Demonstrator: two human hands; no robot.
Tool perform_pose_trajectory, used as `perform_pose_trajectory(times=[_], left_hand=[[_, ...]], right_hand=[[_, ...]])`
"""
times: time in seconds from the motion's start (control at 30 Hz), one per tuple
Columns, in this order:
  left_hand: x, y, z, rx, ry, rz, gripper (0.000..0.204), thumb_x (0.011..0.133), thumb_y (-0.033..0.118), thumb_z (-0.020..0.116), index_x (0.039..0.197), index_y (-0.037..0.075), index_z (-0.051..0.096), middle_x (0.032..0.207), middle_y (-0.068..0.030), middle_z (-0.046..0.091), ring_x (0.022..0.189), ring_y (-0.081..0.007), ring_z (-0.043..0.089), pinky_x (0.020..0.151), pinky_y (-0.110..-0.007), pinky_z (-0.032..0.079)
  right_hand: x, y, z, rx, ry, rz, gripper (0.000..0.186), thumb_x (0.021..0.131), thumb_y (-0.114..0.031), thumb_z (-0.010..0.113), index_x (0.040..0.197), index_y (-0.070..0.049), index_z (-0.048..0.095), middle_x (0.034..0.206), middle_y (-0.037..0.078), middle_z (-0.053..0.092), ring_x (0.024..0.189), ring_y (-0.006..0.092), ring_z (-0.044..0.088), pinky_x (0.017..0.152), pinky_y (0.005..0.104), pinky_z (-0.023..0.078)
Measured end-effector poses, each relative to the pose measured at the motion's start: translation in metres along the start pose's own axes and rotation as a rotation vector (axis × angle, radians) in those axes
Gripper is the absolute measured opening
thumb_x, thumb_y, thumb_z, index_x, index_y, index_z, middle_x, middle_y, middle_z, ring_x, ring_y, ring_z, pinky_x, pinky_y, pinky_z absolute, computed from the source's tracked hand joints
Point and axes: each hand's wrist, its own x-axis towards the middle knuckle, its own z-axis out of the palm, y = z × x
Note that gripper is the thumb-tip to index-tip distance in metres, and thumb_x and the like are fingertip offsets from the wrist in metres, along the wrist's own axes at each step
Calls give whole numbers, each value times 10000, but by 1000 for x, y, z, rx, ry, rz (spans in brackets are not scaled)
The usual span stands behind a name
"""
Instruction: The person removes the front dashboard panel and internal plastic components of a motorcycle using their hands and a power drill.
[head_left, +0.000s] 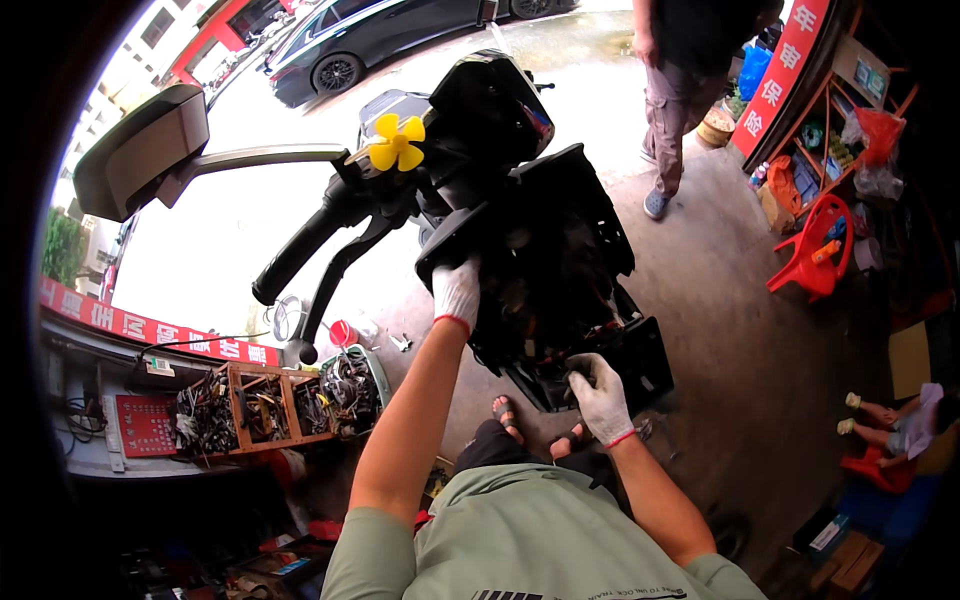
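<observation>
The stripped front of a scooter, a black body (545,270) with exposed dark inner parts, stands in front of me. My left hand (458,292), in a white glove with a red cuff edge, reaches in at a black cover (450,240) below the handlebar; its fingers are hidden. At the body's lower edge, my right hand (600,398), gloved too, has curled fingers pressed together; whatever they hold is too dark to make out. Left of centre are the handlebar grip (300,250), a lever (345,280), a mirror (145,150) and a yellow propeller (397,143).
Wooden trays of tools (265,405) and a full tub (355,390) lie at the left. A person (672,110) stands beyond the scooter. At the right are a red plastic chair (822,250), shelves and a seated person (905,420). A dark car (390,45) is parked outside.
</observation>
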Motion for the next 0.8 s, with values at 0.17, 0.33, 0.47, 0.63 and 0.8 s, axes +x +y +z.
perform_pose_trajectory(times=[0.17,0.33,0.47,0.63,0.8], left_hand=[[23,34,41,669,37,127,490,950,375,501,1309,44,550,1360,-209,539,1263,-411,472,1051,-416,384],[62,-14,47,1087,173,425,441,951,352,452,1259,66,585,1361,-182,538,1281,-363,472,1064,-464,358],[47,9,56,1206,-6,238,437,926,339,466,1209,41,613,1282,-226,584,1235,-397,508,1065,-475,365],[38,26,60,868,108,184,448,889,350,499,1165,23,629,1194,-266,613,1152,-437,548,1008,-486,415],[47,16,67,751,230,110,426,855,330,530,1163,53,628,1209,-227,619,1143,-417,560,992,-469,434]], right_hand=[[-1,-3,0,27,91,19,190,920,-16,554,1103,29,580,893,54,619,688,77,576,632,228,488],[-19,-10,6,0,186,34,179,926,-11,537,1098,27,570,894,58,607,686,84,585,579,234,510],[-15,-46,5,114,220,39,169,920,-9,517,1076,30,570,877,69,627,697,104,590,646,241,489],[46,-115,5,15,111,-162,194,923,12,519,1106,38,576,895,71,619,744,106,585,690,248,497],[142,-147,8,-336,53,-464,224,871,-27,575,1074,54,628,1006,163,677,954,223,652,878,312,504]])
